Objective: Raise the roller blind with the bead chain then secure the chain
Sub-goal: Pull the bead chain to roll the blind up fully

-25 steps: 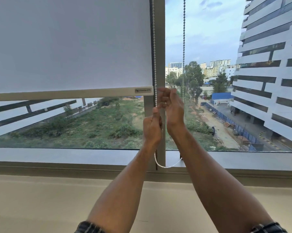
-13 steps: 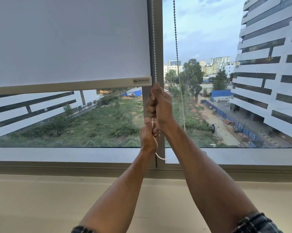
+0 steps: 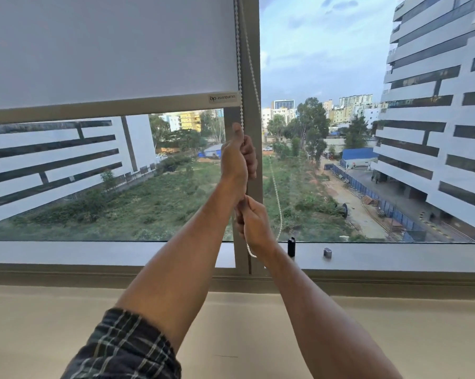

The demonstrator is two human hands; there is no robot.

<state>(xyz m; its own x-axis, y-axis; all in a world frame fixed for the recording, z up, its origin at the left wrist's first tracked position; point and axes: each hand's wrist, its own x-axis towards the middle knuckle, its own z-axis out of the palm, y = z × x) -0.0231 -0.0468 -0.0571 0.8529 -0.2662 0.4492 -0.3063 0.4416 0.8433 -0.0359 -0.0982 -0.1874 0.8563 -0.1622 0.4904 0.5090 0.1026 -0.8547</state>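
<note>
Against window mullion (image 3: pixel 251 77): bead chain (image 3: pixel 240 64) hangs vertical beside roller blind (image 3: pixel 107 50), blind half raised. Left hand (image 3: pixel 237 157) fisted on chain, right hand (image 3: pixel 254 225) clamped below. Grey sill (image 3: pixel 94 253), beige ledge (image 3: pixel 244 324) beneath.

Open air lies left and right of the window post (image 3: pixel 251 77), where both strands of the bead chain (image 3: pixel 240 77) hang; on the sill (image 3: pixel 395 255), a black clip (image 3: pixel 291 246) and a small grey fitting (image 3: pixel 327 252) stand right of the right hand (image 3: pixel 254 224).

Bright, even daylight through the window (image 3: pixel 340 132); sharp at centre, wide-angle bending at frame edges, no harsh shadows or glare.
</note>
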